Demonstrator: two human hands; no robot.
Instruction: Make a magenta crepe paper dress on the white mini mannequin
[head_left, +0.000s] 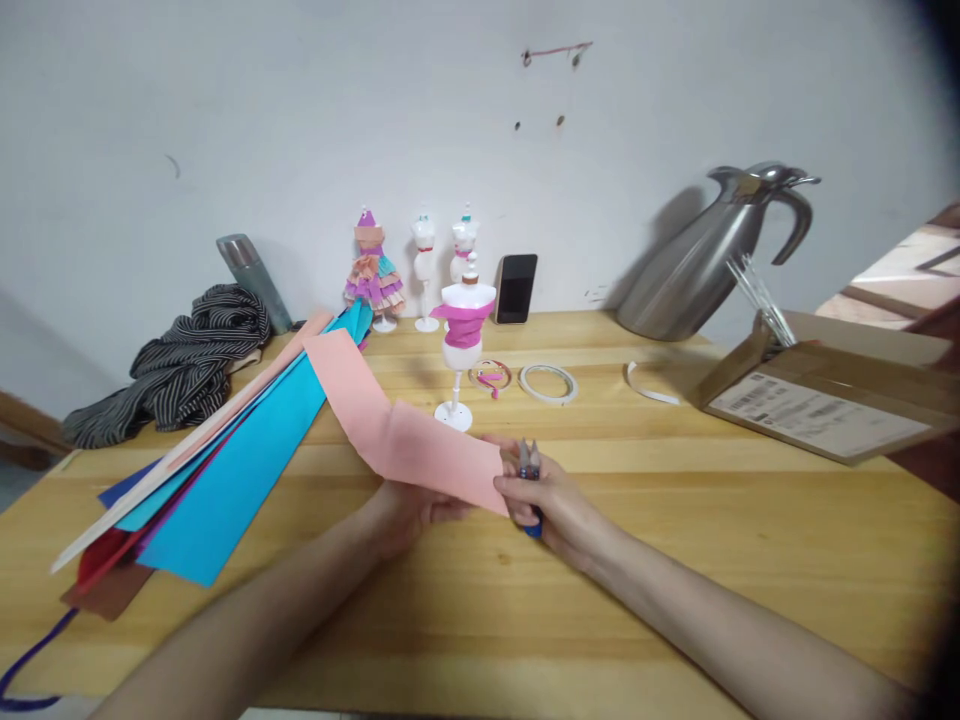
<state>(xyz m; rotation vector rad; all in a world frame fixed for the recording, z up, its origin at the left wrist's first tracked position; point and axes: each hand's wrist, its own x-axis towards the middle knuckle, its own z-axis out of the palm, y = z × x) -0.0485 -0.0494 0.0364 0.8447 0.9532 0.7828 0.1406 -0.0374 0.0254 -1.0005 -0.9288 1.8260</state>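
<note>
A long pink paper strip (pixel 409 435) runs from a fan of coloured paper strips (pixel 225 470) toward me. My left hand (pixel 409 510) sits under its near end and grips it, fingers mostly hidden by the paper. My right hand (pixel 547 500) is closed round blue-handled scissors (pixel 529 462), whose blades point up at the strip's right edge. Just behind stands a small white mannequin (pixel 463 340) wrapped in pink paper.
Three more small mannequins (pixel 424 265), a dark phone (pixel 516 288) and a grey flask (pixel 251 265) stand by the wall. A striped cloth (pixel 180 360) lies left; tape rolls (pixel 547 382), a steel jug (pixel 705 255) and an open cardboard box (pixel 825 400) are right.
</note>
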